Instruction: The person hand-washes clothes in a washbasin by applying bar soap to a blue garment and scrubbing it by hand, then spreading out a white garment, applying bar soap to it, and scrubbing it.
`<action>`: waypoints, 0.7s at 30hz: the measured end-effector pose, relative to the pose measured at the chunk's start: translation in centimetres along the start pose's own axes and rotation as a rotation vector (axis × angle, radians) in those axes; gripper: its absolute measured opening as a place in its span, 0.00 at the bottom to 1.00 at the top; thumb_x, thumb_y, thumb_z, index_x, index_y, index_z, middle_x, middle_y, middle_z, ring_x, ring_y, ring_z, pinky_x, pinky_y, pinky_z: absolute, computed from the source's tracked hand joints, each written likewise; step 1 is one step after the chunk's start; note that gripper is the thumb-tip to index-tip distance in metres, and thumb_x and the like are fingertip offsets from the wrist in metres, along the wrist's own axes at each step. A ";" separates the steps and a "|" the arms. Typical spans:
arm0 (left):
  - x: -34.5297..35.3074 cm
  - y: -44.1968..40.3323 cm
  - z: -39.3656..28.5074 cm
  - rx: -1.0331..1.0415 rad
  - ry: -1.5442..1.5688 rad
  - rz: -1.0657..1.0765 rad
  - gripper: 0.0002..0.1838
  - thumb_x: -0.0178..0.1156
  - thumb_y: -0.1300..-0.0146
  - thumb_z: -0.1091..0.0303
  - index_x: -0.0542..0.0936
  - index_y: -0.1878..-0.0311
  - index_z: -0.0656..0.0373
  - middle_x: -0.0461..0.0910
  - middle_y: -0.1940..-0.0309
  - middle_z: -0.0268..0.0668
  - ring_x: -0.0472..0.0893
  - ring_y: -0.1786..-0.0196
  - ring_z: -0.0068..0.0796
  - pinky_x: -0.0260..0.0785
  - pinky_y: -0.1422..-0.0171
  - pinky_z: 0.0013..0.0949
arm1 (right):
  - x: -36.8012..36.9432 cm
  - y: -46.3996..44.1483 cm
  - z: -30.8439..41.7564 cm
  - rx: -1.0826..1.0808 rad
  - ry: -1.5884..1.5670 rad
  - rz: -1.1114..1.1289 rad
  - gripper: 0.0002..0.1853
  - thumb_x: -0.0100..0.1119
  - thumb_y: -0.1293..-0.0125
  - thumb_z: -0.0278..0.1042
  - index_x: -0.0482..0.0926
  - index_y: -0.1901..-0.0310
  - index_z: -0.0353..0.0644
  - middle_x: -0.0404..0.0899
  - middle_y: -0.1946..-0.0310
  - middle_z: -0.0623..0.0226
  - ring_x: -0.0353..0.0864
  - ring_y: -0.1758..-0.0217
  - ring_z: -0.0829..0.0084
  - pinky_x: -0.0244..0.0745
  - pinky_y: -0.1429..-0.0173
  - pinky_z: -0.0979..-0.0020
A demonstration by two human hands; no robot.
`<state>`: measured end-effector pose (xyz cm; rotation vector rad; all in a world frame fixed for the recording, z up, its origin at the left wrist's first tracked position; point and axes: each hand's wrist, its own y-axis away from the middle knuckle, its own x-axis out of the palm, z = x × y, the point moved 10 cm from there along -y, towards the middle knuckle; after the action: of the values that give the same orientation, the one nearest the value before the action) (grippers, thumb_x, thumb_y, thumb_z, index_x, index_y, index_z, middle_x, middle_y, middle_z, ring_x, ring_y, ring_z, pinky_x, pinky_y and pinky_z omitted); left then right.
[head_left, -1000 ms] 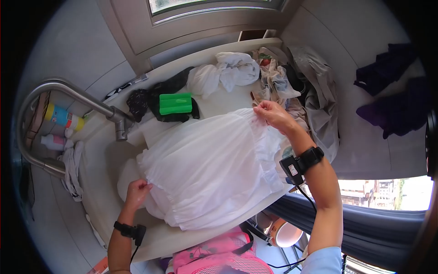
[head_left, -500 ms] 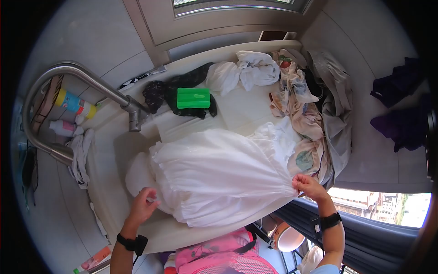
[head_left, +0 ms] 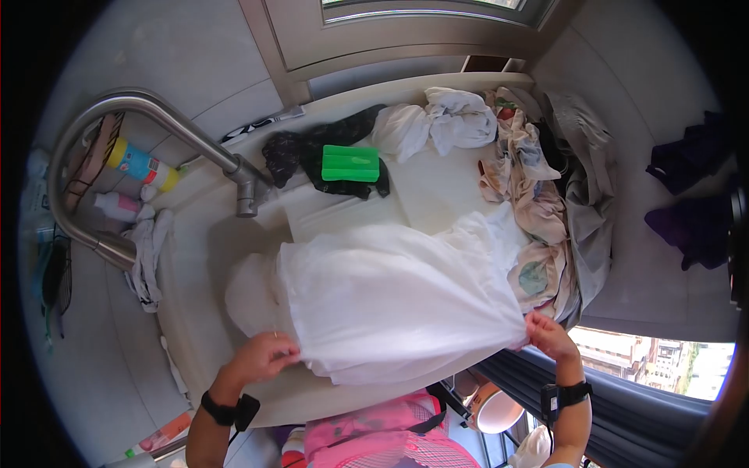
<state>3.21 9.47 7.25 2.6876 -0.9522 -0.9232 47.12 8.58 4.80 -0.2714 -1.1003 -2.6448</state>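
Note:
A thin white garment (head_left: 398, 300) lies stretched across the front of the pale laundry sink (head_left: 359, 402). Its right end is pinched between the fingers of my right hand (head_left: 551, 337). At the lower left corner, my left hand (head_left: 267, 357) grips the garment's edge between thumb and fingers. More white fabric (head_left: 251, 296) bulges out on the left, in the basin. Behind the garment, a green soap box (head_left: 350, 164) rests on a dark wet cloth (head_left: 320, 148).
A curved metal faucet (head_left: 148, 101) arches over the left side. White bundled clothes (head_left: 460, 121), a patterned beige cloth (head_left: 538, 210) and a grey cloth (head_left: 581, 195) line the sink's back and right. Bottles (head_left: 140, 164) stand at left; a pink mesh bag (head_left: 374, 441) hangs below the front rim.
My left hand has gone from hovering beside the garment to gripping its edge. The garment is now spread flatter and pulled tauter. The right hand keeps its hold.

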 end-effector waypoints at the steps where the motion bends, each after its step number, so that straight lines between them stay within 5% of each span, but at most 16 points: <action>1: 1.0 1.0 0.2 -0.017 0.057 0.065 0.06 0.59 0.51 0.71 0.76 0.69 0.61 0.76 0.72 0.39 0.75 0.67 0.38 0.66 0.61 0.33 | -0.5 0.2 -1.4 0.065 0.142 0.031 0.07 0.48 0.36 0.36 0.68 0.65 0.42 0.71 0.70 0.73 0.73 0.64 0.80 0.70 0.58 0.76; 11: 6.4 3.0 3.8 -0.096 0.150 0.281 0.06 0.60 0.50 0.72 0.77 0.68 0.61 0.75 0.69 0.38 0.74 0.63 0.32 0.66 0.58 0.30 | -0.9 -1.8 -4.0 0.158 0.489 0.095 0.08 0.51 0.38 0.36 0.71 0.65 0.40 0.71 0.72 0.75 0.70 0.68 0.83 0.68 0.63 0.79; 14: 3.0 1.6 5.7 -0.039 0.044 0.070 0.13 0.60 0.52 0.72 0.75 0.61 0.60 0.74 0.62 0.37 0.73 0.59 0.31 0.66 0.56 0.30 | -0.5 -3.9 1.4 -0.045 0.606 -0.112 0.07 0.52 0.40 0.34 0.72 0.65 0.40 0.72 0.72 0.73 0.71 0.69 0.82 0.68 0.63 0.79; 16: -1.9 -0.1 8.4 -0.299 0.031 -0.250 0.21 0.60 0.54 0.72 0.72 0.53 0.58 0.71 0.60 0.40 0.72 0.55 0.39 0.66 0.55 0.36 | 1.8 -6.1 7.0 -0.327 0.683 -0.195 0.09 0.52 0.41 0.33 0.73 0.63 0.38 0.74 0.70 0.70 0.72 0.66 0.79 0.69 0.61 0.77; 18: -5.6 -2.0 10.3 -0.244 -0.152 -0.451 0.27 0.60 0.56 0.73 0.68 0.48 0.56 0.69 0.53 0.42 0.71 0.52 0.40 0.65 0.52 0.35 | 6.5 -8.3 11.3 -0.524 0.705 -0.154 0.12 0.54 0.42 0.33 0.72 0.60 0.35 0.75 0.67 0.64 0.74 0.62 0.73 0.70 0.58 0.74; 21: -7.1 -6.0 8.1 -0.026 -0.330 -0.500 0.24 0.59 0.57 0.74 0.71 0.51 0.57 0.71 0.52 0.44 0.72 0.54 0.43 0.65 0.52 0.35 | 11.0 -14.2 11.2 -0.380 0.864 -0.054 0.17 0.55 0.45 0.37 0.72 0.58 0.33 0.75 0.62 0.56 0.75 0.58 0.63 0.70 0.54 0.68</action>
<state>-2.75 19.10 2.41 2.8557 -0.2930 -1.4916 33.03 24.32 6.07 0.7728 -0.3254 -2.5332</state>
